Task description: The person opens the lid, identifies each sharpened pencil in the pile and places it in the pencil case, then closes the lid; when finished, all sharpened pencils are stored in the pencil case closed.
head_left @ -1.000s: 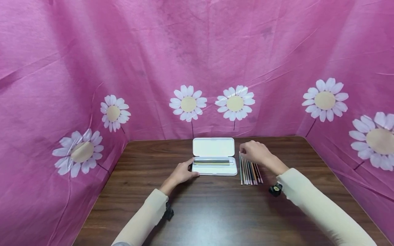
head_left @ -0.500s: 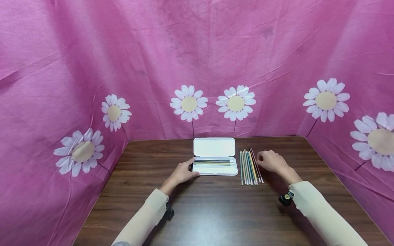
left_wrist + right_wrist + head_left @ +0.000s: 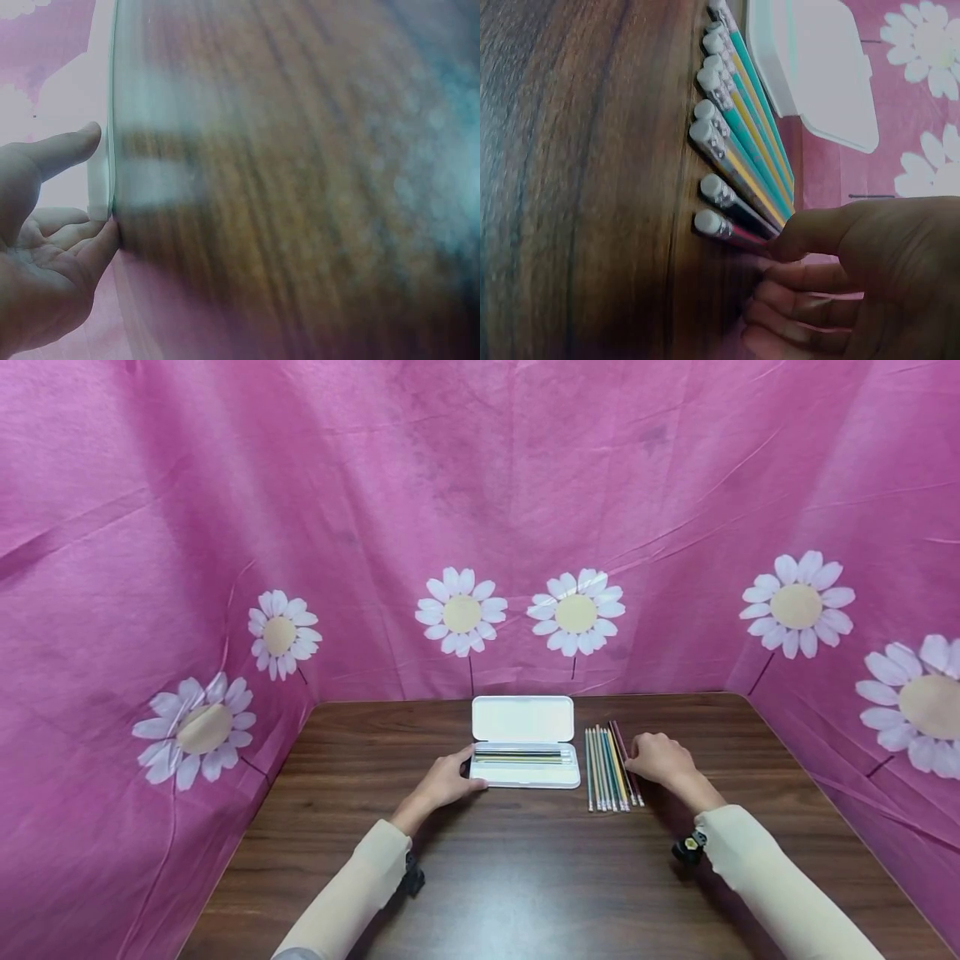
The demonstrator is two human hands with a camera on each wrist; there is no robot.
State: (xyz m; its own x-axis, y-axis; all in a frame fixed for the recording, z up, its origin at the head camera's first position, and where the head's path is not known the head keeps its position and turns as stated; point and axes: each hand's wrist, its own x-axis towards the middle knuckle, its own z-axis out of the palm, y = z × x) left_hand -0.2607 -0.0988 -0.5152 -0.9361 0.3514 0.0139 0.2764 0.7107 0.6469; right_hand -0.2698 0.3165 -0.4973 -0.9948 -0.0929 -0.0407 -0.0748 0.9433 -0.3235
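Open white pencil case (image 3: 522, 752) at table (image 3: 525, 877) centre, lid flipped up toward the pink daisy-print backdrop (image 3: 480, 527); a few pencils lying lengthwise in the tray. Left hand (image 3: 442, 783) resting against the case's left end, fingers nearly straight, thumb and fingertips touching the edge; nothing gripped. Left wrist view blurred, showing only thumb (image 3: 52, 150) and fingertips against the white rim.

Row of loose pencils (image 3: 611, 767) just right of the case, lying side by side, eraser ends toward the person. Right wrist view: 8 eraser ends countable, barrels teal, yellow, dark and pink. Right hand (image 3: 660, 758) at the right edge of the row, thumb and curled fingers pinching the outermost pink pencil (image 3: 727, 229) near mid-length. Pencil flat on the table.

Hands well apart, case and row between them. Cream sleeves on both forearms.
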